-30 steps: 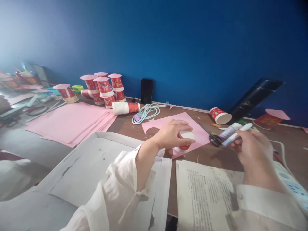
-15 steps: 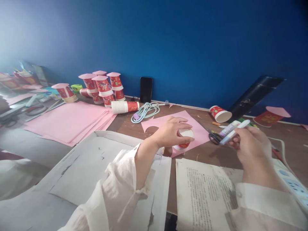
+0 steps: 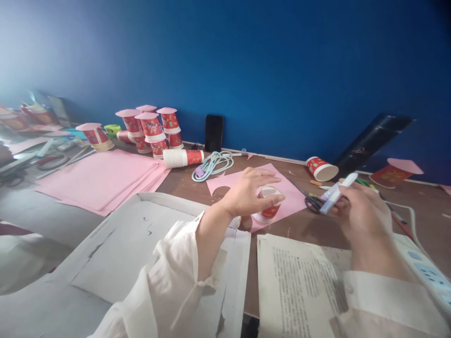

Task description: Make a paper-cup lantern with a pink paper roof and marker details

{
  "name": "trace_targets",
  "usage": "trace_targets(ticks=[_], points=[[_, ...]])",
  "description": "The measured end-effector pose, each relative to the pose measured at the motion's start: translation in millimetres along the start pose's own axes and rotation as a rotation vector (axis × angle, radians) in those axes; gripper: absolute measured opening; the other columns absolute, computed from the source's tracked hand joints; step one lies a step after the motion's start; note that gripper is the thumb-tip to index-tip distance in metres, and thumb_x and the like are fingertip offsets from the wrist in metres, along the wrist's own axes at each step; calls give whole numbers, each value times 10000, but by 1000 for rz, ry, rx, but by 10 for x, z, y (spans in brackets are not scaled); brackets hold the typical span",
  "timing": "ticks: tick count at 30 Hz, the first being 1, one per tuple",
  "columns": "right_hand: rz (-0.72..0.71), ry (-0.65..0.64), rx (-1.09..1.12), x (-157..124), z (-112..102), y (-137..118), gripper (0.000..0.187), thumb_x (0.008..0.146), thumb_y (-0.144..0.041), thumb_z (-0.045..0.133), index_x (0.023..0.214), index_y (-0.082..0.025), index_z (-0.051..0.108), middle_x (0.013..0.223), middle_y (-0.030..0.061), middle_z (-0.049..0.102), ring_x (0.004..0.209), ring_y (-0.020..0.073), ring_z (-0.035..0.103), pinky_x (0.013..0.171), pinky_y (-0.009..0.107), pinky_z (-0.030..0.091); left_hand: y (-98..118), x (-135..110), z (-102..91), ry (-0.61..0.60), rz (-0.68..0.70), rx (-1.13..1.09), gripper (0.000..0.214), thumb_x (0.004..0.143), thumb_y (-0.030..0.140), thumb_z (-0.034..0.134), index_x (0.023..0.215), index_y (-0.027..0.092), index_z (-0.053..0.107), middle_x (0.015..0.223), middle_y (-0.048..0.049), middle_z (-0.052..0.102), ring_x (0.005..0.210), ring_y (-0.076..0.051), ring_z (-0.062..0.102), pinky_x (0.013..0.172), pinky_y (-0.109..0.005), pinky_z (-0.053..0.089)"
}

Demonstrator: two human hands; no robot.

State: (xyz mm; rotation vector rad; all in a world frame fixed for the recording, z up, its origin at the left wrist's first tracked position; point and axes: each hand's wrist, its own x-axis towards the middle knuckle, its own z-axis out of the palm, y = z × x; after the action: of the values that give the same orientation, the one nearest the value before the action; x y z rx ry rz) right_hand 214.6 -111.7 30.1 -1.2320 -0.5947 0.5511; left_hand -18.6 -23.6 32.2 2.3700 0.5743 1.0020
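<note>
My left hand [image 3: 252, 190] reaches round a red paper cup [image 3: 269, 212], with the thumb across its front and the fingers behind. The cup stands upside down, pale base up, on a cut sheet of pink paper [image 3: 292, 197]. Held in my right hand [image 3: 366, 206] is a white pen-shaped tube [image 3: 343, 187], tilted with its lower end to the left. A purple-labelled tube [image 3: 328, 191] shows just behind it; whether my fingers touch that one too is hidden. Black-handled scissors [image 3: 312, 203] lie beside the pink paper.
Pink-topped cup stacks [image 3: 151, 126], nested cups [image 3: 181, 158], a coiled cable [image 3: 214, 164] and a phone [image 3: 214, 133] line the back. Pink sheets [image 3: 102, 178] and a white box lid [image 3: 134, 244] lie left. Printed pages [image 3: 299, 286], a power strip [image 3: 423, 267] and a tipped cup [image 3: 321, 169] are right.
My right hand has moved slightly left with the white tube. The left hand stays at the cup, its fingers shifted a little upward and the cup's base more exposed.
</note>
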Motion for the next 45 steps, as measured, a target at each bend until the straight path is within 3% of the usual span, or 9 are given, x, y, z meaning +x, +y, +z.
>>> trace_targets(ticks=[4, 11, 18, 29, 36, 42, 45], points=[[-56, -102, 112, -154, 119, -75, 348, 642, -248, 767, 960, -120, 706, 621, -6, 537, 557, 85, 508, 439, 162, 437, 52, 12, 45, 152, 161, 20, 305, 846, 432, 594, 1052, 230, 691, 1051, -42, 723, 1024, -214, 612, 970, -426, 443], [-15, -242, 130, -268, 175, -40, 259, 709, -287, 767, 936, -177, 708, 710, 12, 616, 632, 95, 573, 519, 179, 488, 138, 18, 133, 169, 279, 103, 363, 848, 508, 578, 953, 183, 698, 884, -59, 723, 832, -181, 632, 834, -359, 488], [-79, -358, 83, -415, 257, -52, 159, 737, -352, 735, 810, -213, 712, 693, 8, 638, 614, 126, 595, 545, 238, 518, 173, 39, 111, 183, 301, 209, 350, 936, 437, 472, 836, 170, 675, 802, -43, 703, 759, -155, 596, 774, -327, 454], [-175, -526, 79, -518, 271, 17, 173, 815, -307, 679, 970, -247, 729, 557, -30, 484, 513, 102, 451, 464, 260, 409, 229, 36, 68, 78, 257, 342, 473, 986, 484, 275, 892, 168, 614, 885, -58, 676, 843, -174, 558, 806, -342, 391], [-197, -372, 56, -607, 288, -107, 133, 801, -297, 697, 883, -196, 727, 502, -24, 463, 478, 91, 415, 418, 239, 381, 280, 44, 120, 133, 295, 500, 490, 982, 489, 267, 803, 174, 596, 817, -62, 623, 807, -196, 491, 724, -358, 317], [-165, -262, 120, -603, 453, -165, 138, 753, -282, 729, 836, -172, 732, 469, -27, 437, 438, 67, 340, 400, 228, 341, 336, 87, 186, 164, 293, 500, 466, 982, 473, 284, 780, 176, 581, 800, -61, 600, 825, -203, 479, 726, -366, 311], [-196, -217, 71, -607, 293, -150, 134, 771, -272, 717, 854, -168, 728, 485, -30, 428, 438, 67, 328, 403, 237, 341, 322, 110, 220, 163, 301, 474, 458, 981, 473, 291, 776, 181, 578, 795, -53, 602, 800, -193, 485, 715, -362, 318]])
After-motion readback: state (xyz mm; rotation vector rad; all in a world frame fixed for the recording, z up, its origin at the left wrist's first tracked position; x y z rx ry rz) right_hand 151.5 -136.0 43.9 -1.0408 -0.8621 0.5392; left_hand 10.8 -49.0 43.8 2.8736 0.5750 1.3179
